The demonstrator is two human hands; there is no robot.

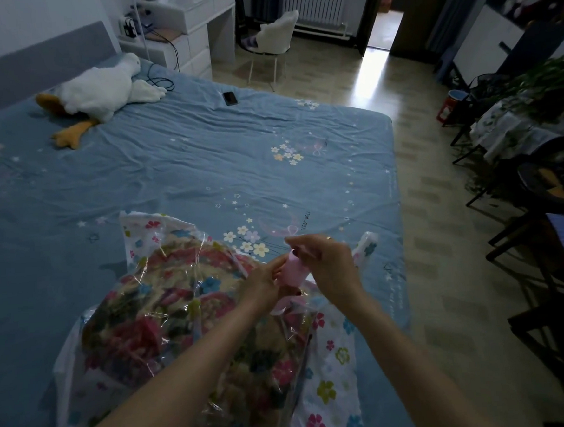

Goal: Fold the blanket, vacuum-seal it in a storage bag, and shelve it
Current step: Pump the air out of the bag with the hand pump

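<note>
Blue star-and-flower bedding covers the bed (204,158) that fills most of the view, and the storage bag (329,368) is laid on its near part. Inside the bag the folded flowered blanket (188,321) can be seen through the clear plastic, so folding and bagging are judged done. Above the bag's far right part, a small pink piece (294,267), perhaps a sealing clip or valve part, is pinched between both hands: the left hand (265,282) is curled round its lower end, and the right hand (326,263) is closed on its upper end with thumb and fingers. The bag looks puffy and loose, so the air is judged not yet drawn out; sealing, vacuuming and shelving are left. Far beyond the bag, near the headboard, a plush goose (101,89) is lying, and a phone (230,98) is set to its right.
</note>
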